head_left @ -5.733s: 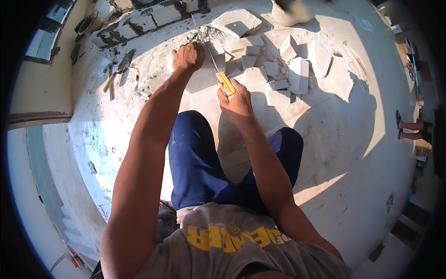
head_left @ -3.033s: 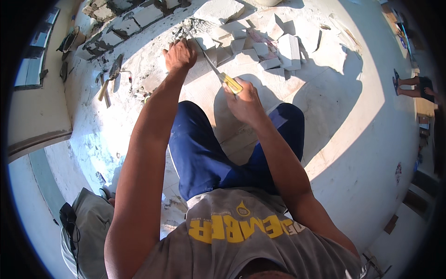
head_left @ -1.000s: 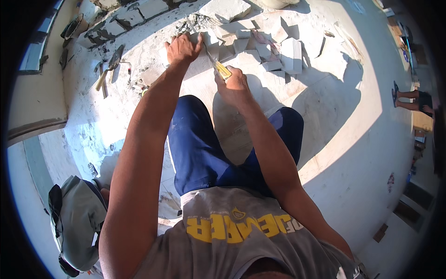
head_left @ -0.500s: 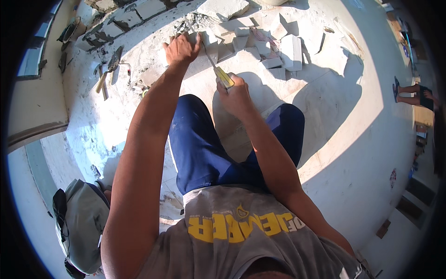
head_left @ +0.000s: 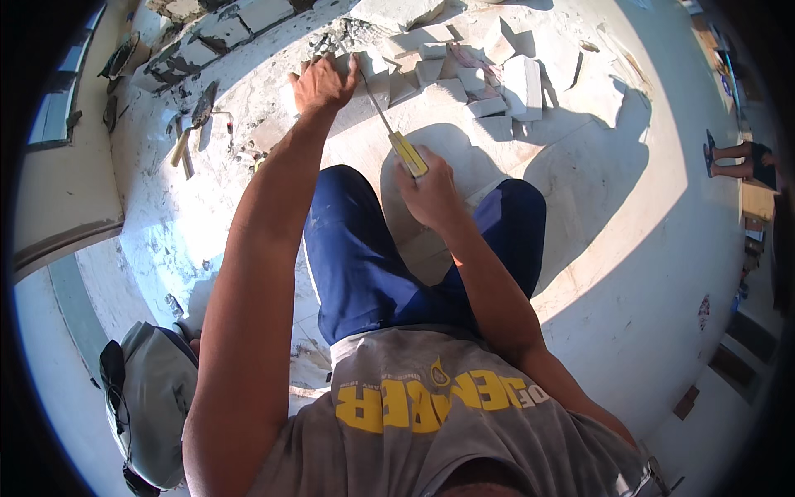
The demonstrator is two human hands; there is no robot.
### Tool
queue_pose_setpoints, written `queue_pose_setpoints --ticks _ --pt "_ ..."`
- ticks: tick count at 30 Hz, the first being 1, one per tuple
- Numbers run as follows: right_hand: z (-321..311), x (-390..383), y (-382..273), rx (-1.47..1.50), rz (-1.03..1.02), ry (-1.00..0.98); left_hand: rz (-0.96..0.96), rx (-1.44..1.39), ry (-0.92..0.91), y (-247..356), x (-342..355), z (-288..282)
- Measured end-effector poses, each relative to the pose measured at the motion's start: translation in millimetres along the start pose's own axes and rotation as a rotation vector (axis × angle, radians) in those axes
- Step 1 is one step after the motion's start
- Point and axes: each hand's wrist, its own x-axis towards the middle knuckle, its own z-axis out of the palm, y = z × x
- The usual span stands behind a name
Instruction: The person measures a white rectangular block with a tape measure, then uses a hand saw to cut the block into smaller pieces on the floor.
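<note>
My right hand [head_left: 432, 192] is closed around the yellow handle of a handsaw [head_left: 407, 154]. Its thin blade runs up and left from the handle to a white building block [head_left: 376, 81]. On that block rests my left hand [head_left: 321, 86], just left of the blade, with its fingers bent over the far side and the thumb apart from them. The hand covers much of the block, and how deep the blade sits in it cannot be made out.
Cut white block pieces [head_left: 522, 87] lie in a heap to the right. Rubble [head_left: 352, 35] and a low block wall [head_left: 217, 40] are beyond. A hammer [head_left: 180, 147] and trowel [head_left: 204, 105] lie left; a grey bag [head_left: 153, 406] is near left. Another person's legs [head_left: 729, 157] show far right.
My right hand has drawn the saw back toward me and slightly right, so more blade shows. The left hand stays on the block.
</note>
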Motion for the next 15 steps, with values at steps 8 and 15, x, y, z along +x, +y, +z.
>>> queue_pose_setpoints --ticks 8,15 --pt "-27.8 -4.8 -7.6 -0.051 0.013 -0.063 0.065 -0.037 0.073 8.6 1.1 -3.3" --pt "-15.7 -29.7 -3.1 0.012 0.092 -0.074 0.006 -0.010 0.063 -7.7 6.2 -1.9"
